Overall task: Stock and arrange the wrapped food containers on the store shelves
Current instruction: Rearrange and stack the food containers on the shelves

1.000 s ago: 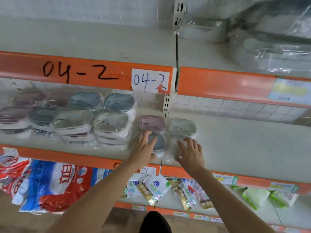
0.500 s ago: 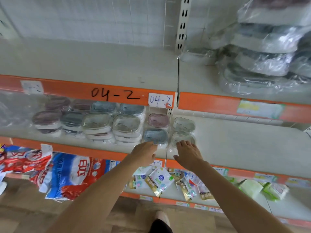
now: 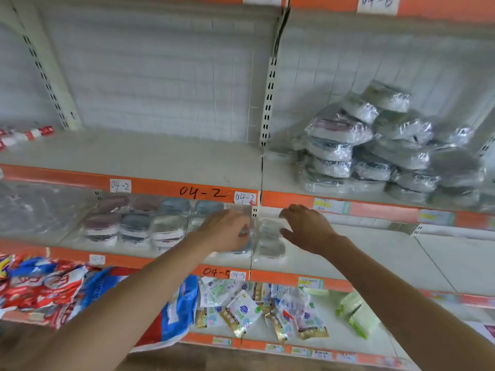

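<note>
Head view shows both hands raised in front of the middle shelf (image 3: pixel 348 253). The left hand (image 3: pixel 227 231) has its fingers bent downward, and they cover the top of a wrapped container; I cannot tell if they grip it or only touch it. The right hand (image 3: pixel 308 226) is relaxed, its fingers loosely curved and holding nothing, just above and beside the clear wrapped container (image 3: pixel 269 238) at the end of the row.

Left of the left fingers, a row of stacked wrapped containers (image 3: pixel 134 226), in pink, blue and clear colours, already stands in order. This part looks done.

Above and to the right of the right fingers, well apart, a loose pile of wrapped containers (image 3: pixel 375 151) lies on the upper shelf (image 3: pixel 160 153). It seems not yet arranged. The middle shelf to the right of the right fingers carries no containers, so I judge that much of the stocking is left.
</note>
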Action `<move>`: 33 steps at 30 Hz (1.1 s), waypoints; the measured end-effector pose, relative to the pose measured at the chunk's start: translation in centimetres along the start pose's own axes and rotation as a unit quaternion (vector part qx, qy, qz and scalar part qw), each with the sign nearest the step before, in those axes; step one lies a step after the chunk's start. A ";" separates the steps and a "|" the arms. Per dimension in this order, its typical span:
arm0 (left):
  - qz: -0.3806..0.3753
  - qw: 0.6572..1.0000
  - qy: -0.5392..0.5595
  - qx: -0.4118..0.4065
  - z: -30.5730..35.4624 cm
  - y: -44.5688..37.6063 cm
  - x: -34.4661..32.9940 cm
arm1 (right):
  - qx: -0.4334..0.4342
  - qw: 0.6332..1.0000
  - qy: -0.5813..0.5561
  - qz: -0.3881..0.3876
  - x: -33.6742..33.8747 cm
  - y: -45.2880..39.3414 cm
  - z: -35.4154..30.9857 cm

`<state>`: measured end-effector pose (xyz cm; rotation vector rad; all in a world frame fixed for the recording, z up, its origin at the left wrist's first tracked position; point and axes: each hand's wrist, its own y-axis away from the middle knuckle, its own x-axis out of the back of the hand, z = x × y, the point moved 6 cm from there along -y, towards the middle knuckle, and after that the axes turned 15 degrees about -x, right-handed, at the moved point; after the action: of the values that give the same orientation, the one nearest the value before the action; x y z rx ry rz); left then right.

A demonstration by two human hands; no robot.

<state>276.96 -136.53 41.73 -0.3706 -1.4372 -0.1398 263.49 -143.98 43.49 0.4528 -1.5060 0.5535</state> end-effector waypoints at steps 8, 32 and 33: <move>0.098 0.995 0.016 0.016 -2.0 -6.4 8.1 | -0.050 0.991 0.001 0.125 10.1 -6.7 5.1; 0.067 0.984 0.057 -0.152 -5.8 -27.1 8.8 | -0.245 0.962 -0.050 0.111 13.4 -17.2 19.8; 0.066 0.982 0.062 -0.168 -5.4 -27.8 8.7 | -0.251 0.958 -0.066 0.122 13.9 -16.6 20.2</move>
<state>274.52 -163.19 54.35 -0.7207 -1.2605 -0.2956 257.08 -168.46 58.87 -0.0944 -1.7729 0.3133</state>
